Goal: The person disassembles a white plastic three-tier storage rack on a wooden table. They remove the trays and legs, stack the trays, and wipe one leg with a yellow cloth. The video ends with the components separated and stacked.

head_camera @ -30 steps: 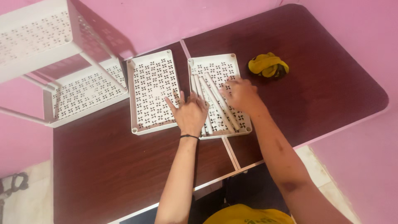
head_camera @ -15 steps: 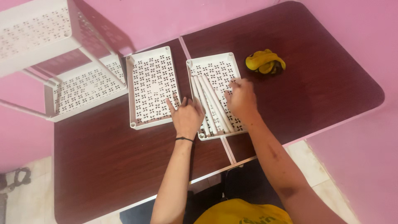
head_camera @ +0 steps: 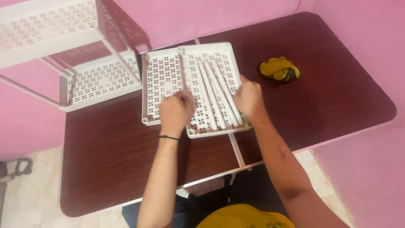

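Note:
A white perforated shelf tray [head_camera: 192, 71] is lifted off the dark wooden table [head_camera: 333, 88], with several white tubes [head_camera: 217, 90] lying along it. My left hand [head_camera: 175, 112] grips its left edge and my right hand [head_camera: 249, 99] grips its right edge. The tray overlaps the right side of a second white perforated tray [head_camera: 160, 82], which lies flat on the table to the left.
A partly built white shelf rack [head_camera: 76, 55] with thin posts stands at the back left. A crumpled yellow cloth [head_camera: 279, 69] lies on the table right of the trays. Pink walls close the table in behind and on the right.
Both hands moved from resting on the tubes to the tray's sides and closed on them. The tray with the tubes rose off the table and shifted left over the other tray.

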